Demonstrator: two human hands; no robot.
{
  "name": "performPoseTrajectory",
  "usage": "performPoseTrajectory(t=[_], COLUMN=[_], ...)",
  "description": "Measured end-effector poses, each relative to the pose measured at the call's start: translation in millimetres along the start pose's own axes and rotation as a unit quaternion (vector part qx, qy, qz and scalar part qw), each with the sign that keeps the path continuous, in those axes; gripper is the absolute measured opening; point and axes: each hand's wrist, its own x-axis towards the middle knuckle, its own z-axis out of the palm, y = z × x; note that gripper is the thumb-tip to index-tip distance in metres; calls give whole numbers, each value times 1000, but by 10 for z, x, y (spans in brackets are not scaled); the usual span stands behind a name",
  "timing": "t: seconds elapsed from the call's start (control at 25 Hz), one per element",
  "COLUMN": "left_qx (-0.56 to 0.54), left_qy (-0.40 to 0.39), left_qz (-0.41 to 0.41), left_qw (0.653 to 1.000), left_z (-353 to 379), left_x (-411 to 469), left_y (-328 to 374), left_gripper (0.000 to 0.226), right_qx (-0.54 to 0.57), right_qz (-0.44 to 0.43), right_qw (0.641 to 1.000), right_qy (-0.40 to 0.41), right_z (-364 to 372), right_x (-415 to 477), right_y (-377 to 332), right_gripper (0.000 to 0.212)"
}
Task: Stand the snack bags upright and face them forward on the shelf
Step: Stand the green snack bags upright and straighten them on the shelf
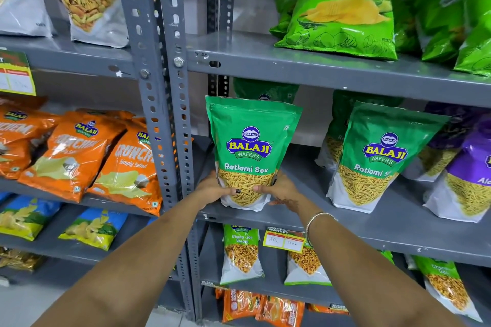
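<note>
Both the left hand (216, 188) and right hand (279, 188) clasp the green bag (251, 146) low; released carelessly on the shelf (372, 231), its top-heavy body may topple.

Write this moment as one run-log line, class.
left hand: gripping Ratlami Sev bag | right hand: gripping same bag | bag: upright, label forward | place: middle shelf, left end

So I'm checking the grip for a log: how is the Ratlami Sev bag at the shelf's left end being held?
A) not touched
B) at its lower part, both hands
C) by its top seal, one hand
B: the left hand and right hand clasp the lower part of the Ratlami Sev bag, one on each side, as it stands upright on the shelf.
</note>
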Motion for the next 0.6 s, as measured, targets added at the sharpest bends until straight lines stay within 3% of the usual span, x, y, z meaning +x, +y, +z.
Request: performPoseTrajectory(t=[0.16, 0.24, 0.36, 0.44, 0.52, 0.6], left_qx=[12, 16, 71, 203, 314, 371], left_qy=[-13, -50, -126, -177, -204, -247], left_qz=[-22, -61, -221, -304, -310, -287], left_qw=[1000, 997, 965, 914, 874, 848], left_z=[-7, -45, -95, -25, 164, 479], left_x=[-6, -24, -26, -76, -91, -114], left_y=[67, 134, 288, 498, 708, 915], left_gripper=[77, 75, 77, 67, 50, 54], right_qx=[12, -5, -62, -110, -143, -150], right_qz=[-20, -14, 25, 79, 140, 175], right_qw=[999, 999, 997, 991, 979, 973], right_qy=[-22, -46, -22, -1, -23, 4], right_z=[-17, -60, -283, -587, -930, -1322], right_x=[4, 13, 6, -11, -95, -140], right_y=[-15, 1, 62, 134, 232, 411], right_gripper=[67, 80, 96, 77, 33, 31])
